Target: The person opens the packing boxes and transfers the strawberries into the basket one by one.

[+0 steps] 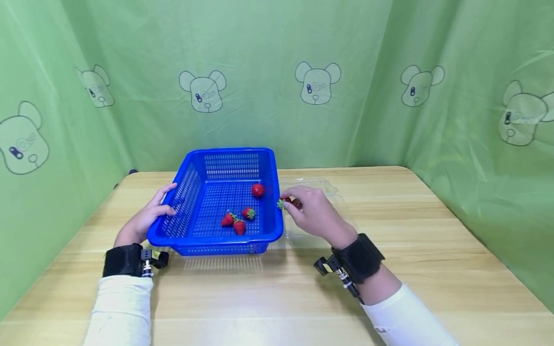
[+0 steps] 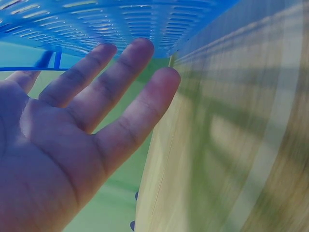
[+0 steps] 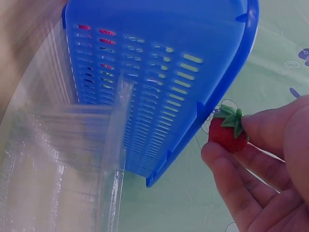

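A blue plastic basket [image 1: 214, 239] with slotted walls stands on the table. Inside it lie three strawberries with green leaves, one of them a strawberry [image 1: 239, 227] near the front, plus a rounder red fruit [image 1: 257, 190] by the right wall. My left hand [image 1: 149, 216] grips the basket's left rim, thumb over the edge; in the left wrist view its other fingers [image 2: 128, 123] lie along the outer wall. Just outside the right rim, my right hand [image 1: 313, 211] pinches a strawberry [image 3: 228, 135] between thumb and fingertips, its leaves towards the thumb.
Right of the basket, partly behind my right hand, lies a clear plastic container [image 3: 58, 169]. The wooden table [image 1: 411, 230] ends at a green curtain [image 1: 259, 120] printed with bear heads, which encloses the back and both sides.
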A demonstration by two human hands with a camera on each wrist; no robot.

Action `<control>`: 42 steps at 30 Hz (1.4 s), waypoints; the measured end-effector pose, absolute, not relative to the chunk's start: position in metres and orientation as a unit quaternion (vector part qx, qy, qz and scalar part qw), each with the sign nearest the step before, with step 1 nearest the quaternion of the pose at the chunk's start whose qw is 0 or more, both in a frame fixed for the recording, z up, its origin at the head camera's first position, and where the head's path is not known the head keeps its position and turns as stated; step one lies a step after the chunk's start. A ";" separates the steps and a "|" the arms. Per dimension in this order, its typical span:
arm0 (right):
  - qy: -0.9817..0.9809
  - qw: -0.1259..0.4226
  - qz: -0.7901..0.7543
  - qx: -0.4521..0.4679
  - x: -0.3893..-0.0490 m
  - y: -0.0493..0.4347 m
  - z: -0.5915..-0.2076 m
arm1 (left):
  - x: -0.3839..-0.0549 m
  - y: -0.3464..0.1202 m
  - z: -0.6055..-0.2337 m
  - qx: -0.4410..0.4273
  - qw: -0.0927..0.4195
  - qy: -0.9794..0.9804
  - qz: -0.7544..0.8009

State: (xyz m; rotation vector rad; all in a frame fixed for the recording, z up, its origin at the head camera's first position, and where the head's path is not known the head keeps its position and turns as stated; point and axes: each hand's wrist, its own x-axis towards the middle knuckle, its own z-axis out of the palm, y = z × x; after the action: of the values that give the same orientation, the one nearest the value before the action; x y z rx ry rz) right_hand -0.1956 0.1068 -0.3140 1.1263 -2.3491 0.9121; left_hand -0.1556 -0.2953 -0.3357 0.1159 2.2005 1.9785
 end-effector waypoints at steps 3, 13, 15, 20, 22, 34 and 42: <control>-0.835 0.188 0.325 0.401 -0.195 0.105 -0.315 | -0.155 -0.296 -0.335 0.040 0.090 0.741 0.664; -0.817 0.202 0.348 0.414 -0.195 0.100 -0.321 | -0.156 -0.294 -0.336 0.045 0.087 0.733 0.674; -0.813 0.209 0.350 0.415 -0.195 0.099 -0.323 | -0.157 -0.294 -0.337 0.044 0.087 0.731 0.675; -0.804 0.233 0.349 0.420 -0.195 0.096 -0.327 | -0.158 -0.295 -0.338 0.047 0.086 0.728 0.679; -0.800 0.241 0.349 0.424 -0.195 0.094 -0.327 | -0.157 -0.295 -0.338 0.046 0.084 0.727 0.680; -0.778 0.265 0.359 0.443 -0.194 0.093 -0.330 | -0.156 -0.294 -0.338 0.042 0.084 0.729 0.678; -0.818 0.221 0.345 0.403 -0.205 0.111 -0.323 | -0.157 -0.295 -0.340 0.038 0.081 0.726 0.682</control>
State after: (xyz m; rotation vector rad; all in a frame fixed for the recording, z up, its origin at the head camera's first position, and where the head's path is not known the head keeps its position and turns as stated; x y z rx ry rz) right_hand -0.2047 0.1108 -0.3230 1.1150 -2.2610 0.9532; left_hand -0.1568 -0.2949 -0.3395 0.1126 2.1698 2.0387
